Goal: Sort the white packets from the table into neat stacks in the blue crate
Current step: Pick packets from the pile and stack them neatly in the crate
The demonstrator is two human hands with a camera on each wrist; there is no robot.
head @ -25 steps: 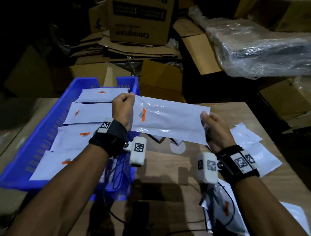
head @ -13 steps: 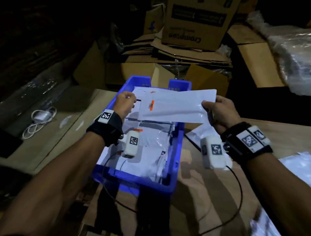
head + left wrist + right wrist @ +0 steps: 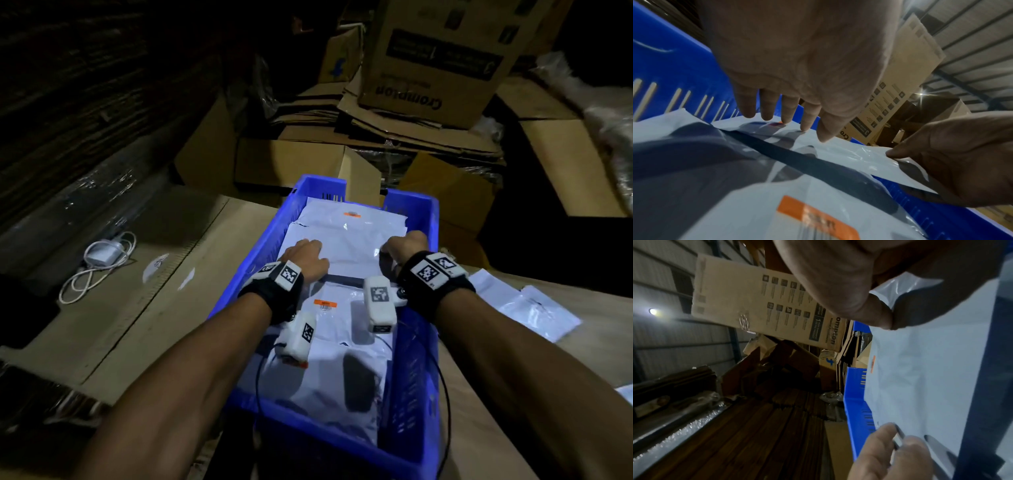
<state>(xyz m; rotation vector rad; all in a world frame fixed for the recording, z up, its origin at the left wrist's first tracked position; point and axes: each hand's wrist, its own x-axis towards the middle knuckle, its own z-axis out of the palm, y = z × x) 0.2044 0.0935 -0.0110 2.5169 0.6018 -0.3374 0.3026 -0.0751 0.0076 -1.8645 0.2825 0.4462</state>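
Observation:
The blue crate point(image 3: 415, 377) stands in the middle of the head view, with white packets stacked inside it in a row. The newest white packet point(image 3: 352, 255) lies across the stack toward the far end. My left hand point(image 3: 303, 253) is over its left end. In the left wrist view the left hand's fingertips point(image 3: 804, 128) are straight and touch the packet point(image 3: 849, 152) from above. My right hand point(image 3: 406, 245) pinches the packet's right end by the crate's right wall. The right wrist view shows its thumb and fingers point(image 3: 879, 318) pinching the packet point(image 3: 931, 369).
More loose white packets point(image 3: 527, 305) lie on the wooden table point(image 3: 479, 411) to the right of the crate. A white charger with a coiled cable point(image 3: 102, 253) lies at the left. Cardboard boxes point(image 3: 435, 61) are piled behind the crate.
Both hands carried the packet left from over the table and lowered it onto the stack in the crate. The left hand went from gripping its end to touching it with straight fingers.

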